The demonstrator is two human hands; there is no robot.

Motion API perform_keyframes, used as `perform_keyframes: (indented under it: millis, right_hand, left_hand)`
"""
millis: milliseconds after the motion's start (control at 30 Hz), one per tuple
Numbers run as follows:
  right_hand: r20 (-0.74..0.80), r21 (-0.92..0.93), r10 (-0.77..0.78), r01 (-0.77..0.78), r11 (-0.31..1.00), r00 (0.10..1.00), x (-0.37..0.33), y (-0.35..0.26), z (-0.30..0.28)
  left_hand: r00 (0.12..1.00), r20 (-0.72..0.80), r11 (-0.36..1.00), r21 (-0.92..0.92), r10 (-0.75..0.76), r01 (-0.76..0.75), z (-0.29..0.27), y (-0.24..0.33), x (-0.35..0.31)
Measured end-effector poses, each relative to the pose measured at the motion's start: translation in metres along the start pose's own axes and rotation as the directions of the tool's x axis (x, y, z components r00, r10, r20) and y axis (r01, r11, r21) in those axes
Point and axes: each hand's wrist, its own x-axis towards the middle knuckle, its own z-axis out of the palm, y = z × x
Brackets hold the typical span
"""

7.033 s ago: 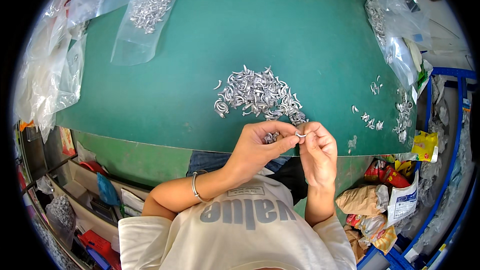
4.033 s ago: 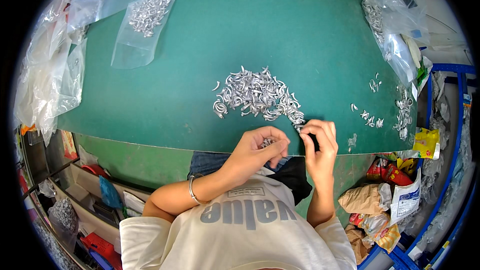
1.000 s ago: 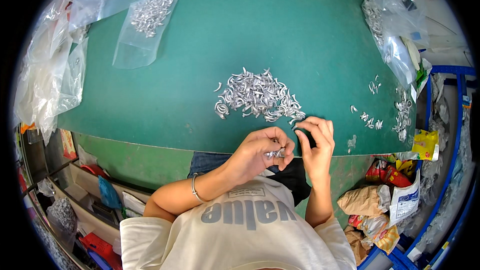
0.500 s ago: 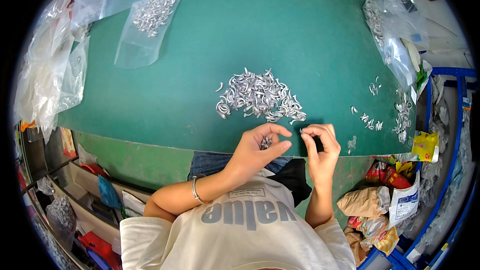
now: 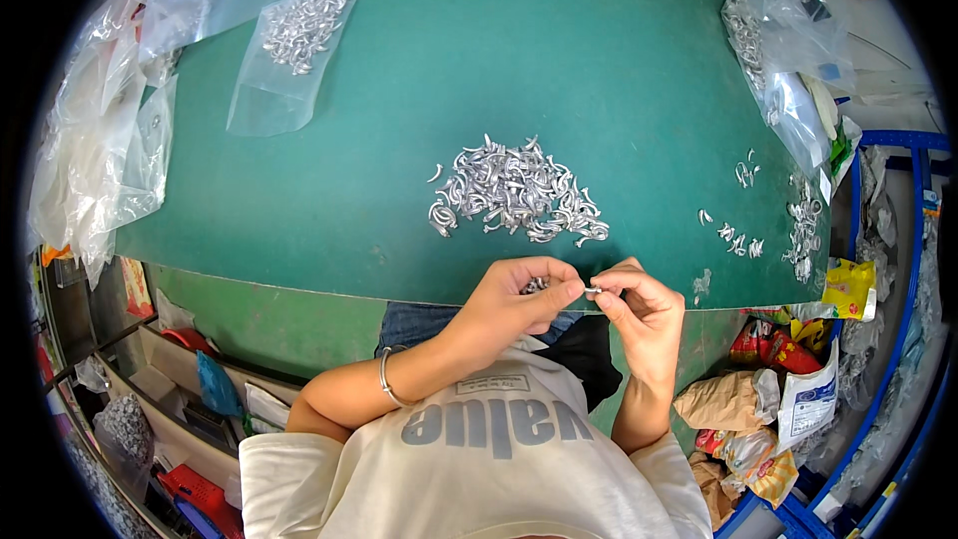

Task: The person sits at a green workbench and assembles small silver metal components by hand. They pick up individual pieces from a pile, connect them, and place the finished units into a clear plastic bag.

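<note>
Several small curved silver metal pieces (image 5: 534, 285) lie cupped in my left hand (image 5: 509, 297), its fingers curled round them. Between the fingertips of my right hand (image 5: 644, 309) is one more silver piece (image 5: 593, 290), pinched right beside my left thumb tip. Both hands meet over the near edge of the green table (image 5: 379, 140). Just beyond them lies a heap of the same curved metal pieces (image 5: 514, 190). The piece's exact shape is partly hidden by my fingers.
A clear bag of metal pieces (image 5: 299, 35) lies at the far left, near crumpled plastic bags (image 5: 100, 160). Small groups of pieces (image 5: 803, 230) rest at the right edge, below another filled bag (image 5: 746, 40). Blue racking (image 5: 903, 339) and packages (image 5: 733, 401) stand at right.
My right hand has moved left to my left hand, bringing a small silver piece to the left thumb. My left thumb and fingers have drawn closer together. The heap looks the same.
</note>
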Motion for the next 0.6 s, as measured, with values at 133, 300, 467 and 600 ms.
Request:
perform_keyframes:
  millis: [133, 300, 467, 600]
  right_hand:
    - [0.088, -0.019, -0.018, 0.02, 1.0, 0.996, 0.002, 0.002, -0.004]
    - [-0.105, -0.67, -0.354, 0.197, 0.716, 0.929, 0.026, 0.011, -0.007]
    - [0.063, -0.867, -0.498, 0.295, 0.401, 0.865, 0.033, 0.023, 0.0]
    - [0.061, -0.874, -0.544, 0.308, 0.376, 0.837, 0.033, 0.024, -0.003]
  left_hand:
    - [0.986, 0.162, 0.94, -0.33, -0.038, 0.091, -0.007, -0.009, 0.007]
    - [0.982, 0.185, 0.954, -0.301, 0.042, 0.016, -0.002, 0.0, 0.005]
    - [0.995, 0.1, 0.98, -0.197, 0.01, 0.01, -0.004, -0.002, 0.006]
    - [0.992, 0.123, 0.972, -0.232, 0.001, 0.027, -0.007, -0.001, 0.006]
